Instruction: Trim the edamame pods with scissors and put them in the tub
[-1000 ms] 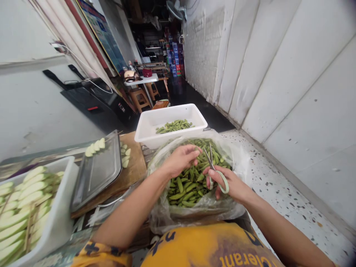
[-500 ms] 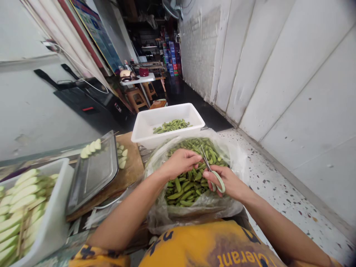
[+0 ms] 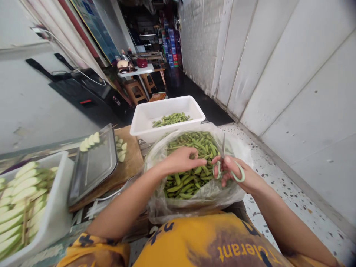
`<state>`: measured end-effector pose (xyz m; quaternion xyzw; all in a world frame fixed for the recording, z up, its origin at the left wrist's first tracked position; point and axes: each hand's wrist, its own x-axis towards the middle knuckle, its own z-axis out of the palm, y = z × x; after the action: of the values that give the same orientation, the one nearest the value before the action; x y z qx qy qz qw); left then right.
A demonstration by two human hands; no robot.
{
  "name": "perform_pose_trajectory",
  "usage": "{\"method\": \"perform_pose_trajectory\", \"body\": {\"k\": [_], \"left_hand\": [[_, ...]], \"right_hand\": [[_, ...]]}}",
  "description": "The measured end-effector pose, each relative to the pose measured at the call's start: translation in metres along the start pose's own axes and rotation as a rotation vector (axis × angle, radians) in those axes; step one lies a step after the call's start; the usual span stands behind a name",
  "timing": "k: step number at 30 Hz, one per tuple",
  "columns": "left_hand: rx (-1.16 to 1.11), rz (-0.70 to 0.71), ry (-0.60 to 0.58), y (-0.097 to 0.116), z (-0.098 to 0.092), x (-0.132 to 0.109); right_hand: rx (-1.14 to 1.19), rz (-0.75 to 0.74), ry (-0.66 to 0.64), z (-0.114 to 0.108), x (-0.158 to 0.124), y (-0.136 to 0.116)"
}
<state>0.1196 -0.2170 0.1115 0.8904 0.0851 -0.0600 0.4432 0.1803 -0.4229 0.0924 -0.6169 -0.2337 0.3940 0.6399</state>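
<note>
My right hand (image 3: 233,172) holds a pair of scissors (image 3: 239,172) with pale green handles. Their blades are open and point up and away from me. Above the pile of green bean pods (image 3: 183,187), my left hand (image 3: 185,160) has its thumb and fingers apart, and I see nothing between them. The pods fill a clear plastic bag (image 3: 158,207) whose mouth is spread wide in front of me. Just beyond the bag, a white tub (image 3: 144,129) has a smaller heap of pods in it.
At the left stands a white bin (image 3: 62,185) of sliced pale green vegetable on sticks. A metal tray (image 3: 91,174) with one skewer of slices rests on a wooden board (image 3: 130,144). A white wall (image 3: 278,74) runs along the right. Farther back are a small table (image 3: 141,70) and stools.
My right hand has moved right with the scissors, whose tips now point more upward. The left thumb and fingers have come apart from their pinch. The view has shifted slightly.
</note>
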Motion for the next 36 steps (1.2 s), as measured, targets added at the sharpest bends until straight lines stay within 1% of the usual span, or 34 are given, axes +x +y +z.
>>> {"method": "perform_pose_trajectory", "body": {"k": [1, 3, 4, 6, 8, 10, 13, 15, 19, 23, 27, 29, 33, 36], "left_hand": [[0.137, 0.033, 0.023, -0.001, 0.004, -0.001], [0.331, 0.029, 0.04, -0.003, 0.01, -0.002], [0.382, 0.013, 0.031, -0.004, 0.012, -0.003], [0.415, 0.013, 0.019, -0.006, 0.012, -0.003], [0.377, 0.047, 0.046, -0.007, 0.006, -0.006], [0.301, 0.101, 0.063, -0.006, -0.004, -0.009], [0.166, 0.133, 0.029, -0.001, -0.017, -0.016], [0.089, 0.108, 0.012, 0.003, -0.021, -0.021], [-0.012, 0.049, 0.011, 0.007, -0.017, -0.025], [-0.021, 0.062, -0.005, 0.006, -0.013, -0.026], [-0.034, 0.07, -0.023, 0.006, -0.013, -0.027], [-0.079, 0.07, -0.037, 0.006, -0.013, -0.028], [-0.155, -0.015, -0.051, 0.004, -0.01, -0.027], [-0.252, -0.069, -0.056, 0.003, -0.004, -0.023]], "right_hand": [[0.002, 0.002, 0.004, 0.0, 0.0, 0.0], [-0.006, 0.01, 0.013, 0.001, 0.0, 0.001], [-0.013, 0.016, 0.016, 0.002, 0.001, 0.002], [-0.026, 0.024, 0.014, 0.004, 0.001, 0.003], [-0.055, 0.036, -0.005, 0.005, 0.001, 0.005], [-0.108, 0.051, -0.045, 0.005, 0.001, 0.007], [-0.189, 0.067, -0.09, 0.005, 0.001, 0.012], [-0.222, 0.075, -0.085, 0.006, 0.001, 0.014], [-0.268, 0.078, -0.077, 0.01, 0.003, 0.011], [-0.27, 0.076, -0.098, 0.011, 0.003, 0.007], [-0.278, 0.061, -0.098, 0.013, 0.003, 0.008], [-0.286, 0.056, -0.068, 0.014, 0.003, 0.009], [-0.288, 0.058, 0.029, 0.017, 0.004, 0.01], [-0.231, 0.052, -0.019, 0.018, 0.005, 0.009]]}}
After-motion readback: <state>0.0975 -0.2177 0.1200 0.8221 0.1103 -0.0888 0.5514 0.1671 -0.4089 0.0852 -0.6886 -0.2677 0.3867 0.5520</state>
